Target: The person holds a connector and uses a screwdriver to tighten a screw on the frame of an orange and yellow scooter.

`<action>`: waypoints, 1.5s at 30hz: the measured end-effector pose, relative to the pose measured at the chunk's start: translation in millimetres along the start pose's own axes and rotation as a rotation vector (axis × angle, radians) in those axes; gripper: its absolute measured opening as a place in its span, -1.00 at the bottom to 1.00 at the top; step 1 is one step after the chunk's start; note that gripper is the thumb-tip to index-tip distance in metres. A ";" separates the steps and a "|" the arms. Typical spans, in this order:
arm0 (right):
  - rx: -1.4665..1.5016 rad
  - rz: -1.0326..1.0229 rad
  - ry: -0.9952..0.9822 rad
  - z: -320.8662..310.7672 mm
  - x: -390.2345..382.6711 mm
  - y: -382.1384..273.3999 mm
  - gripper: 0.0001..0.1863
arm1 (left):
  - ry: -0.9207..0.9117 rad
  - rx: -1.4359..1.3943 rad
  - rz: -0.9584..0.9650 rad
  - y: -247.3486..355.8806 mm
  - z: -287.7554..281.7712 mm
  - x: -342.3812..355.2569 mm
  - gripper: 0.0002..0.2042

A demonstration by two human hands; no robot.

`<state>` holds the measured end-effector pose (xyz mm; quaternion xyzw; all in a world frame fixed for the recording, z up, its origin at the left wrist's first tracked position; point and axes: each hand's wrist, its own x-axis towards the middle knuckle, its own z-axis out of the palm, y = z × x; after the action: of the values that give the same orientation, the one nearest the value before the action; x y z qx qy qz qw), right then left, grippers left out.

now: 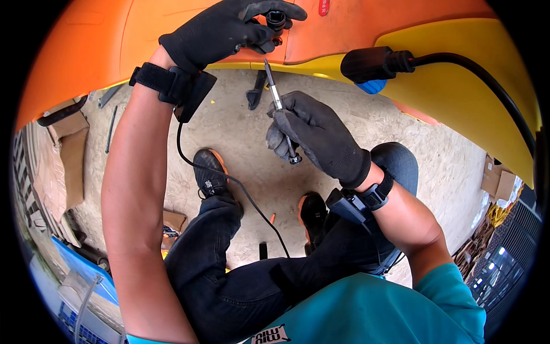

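Note:
My left hand (220, 31), in a black glove, is up against an orange panel (149, 34). Its thumb and fingers close around a short black cylindrical part (276, 20) with a recessed end. Below and to the right, my right hand (321, 135) wears a dark grey glove and grips a slim metal rod tool (274, 86). The tool's narrow tip points up at the left hand's fingertips, just under the black part. A round shiny end (295, 159) sticks out below the right hand. Whether the tip touches anything cannot be made out.
A black plug (369, 64) with a thick cable hangs at the panel's yellow right side. Tools such as a black-handled one (256, 92) and a thin rod (111, 129) lie on the concrete floor (258, 200). Cardboard (71, 163) stands left. A thin cable crosses my legs.

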<state>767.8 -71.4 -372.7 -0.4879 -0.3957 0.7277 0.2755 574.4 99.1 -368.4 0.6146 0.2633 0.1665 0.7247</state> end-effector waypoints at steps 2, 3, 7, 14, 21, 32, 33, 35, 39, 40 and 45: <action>-0.001 0.002 0.005 -0.6 0.3 1.1 -0.77 | -0.005 -0.005 0.014 -0.3 0.6 1.1 -0.50; -0.001 0.002 0.010 -1.4 0.4 1.9 -0.77 | -0.006 0.022 0.020 1.6 1.0 1.1 -0.51; 0.026 -0.007 -0.008 -2.4 0.7 3.7 -0.78 | 0.004 0.017 -0.006 8.4 3.1 -3.3 -0.51; 0.042 0.000 -0.006 -2.2 1.5 3.8 -0.79 | 0.077 0.034 -0.021 11.9 7.9 -3.3 -0.57; 0.070 0.019 -0.016 -2.7 1.1 -1.0 -0.79 | 0.131 0.357 0.168 -12.2 0.9 -1.5 -0.57; -0.004 0.024 0.017 -0.9 -1.1 0.1 -0.83 | 0.141 0.288 0.139 -2.0 12.0 -6.4 -0.60; -0.003 0.014 0.014 -0.3 -1.8 0.0 -0.82 | 0.141 0.281 0.132 -1.3 11.8 -8.0 -0.60; 0.033 0.013 -0.001 -0.5 -1.4 3.7 -0.82 | 0.151 0.260 0.110 -0.2 12.0 -11.1 -0.60; 0.177 0.048 -0.022 -15.8 8.6 37.9 -0.81 | 0.156 0.271 0.107 -2.0 11.6 -4.1 -0.61; 0.155 0.046 -0.015 -17.5 6.9 41.0 -0.81 | 0.158 0.295 0.114 -2.6 10.6 -3.0 -0.61; 0.127 0.068 0.052 -6.6 -1.0 21.1 -0.81 | 0.189 0.396 0.155 -5.7 11.0 -1.0 -0.62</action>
<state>774.0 -81.5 -391.5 -0.5014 -0.3246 0.7474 0.2910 579.7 88.6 -372.7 0.7448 0.3096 0.2237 0.5471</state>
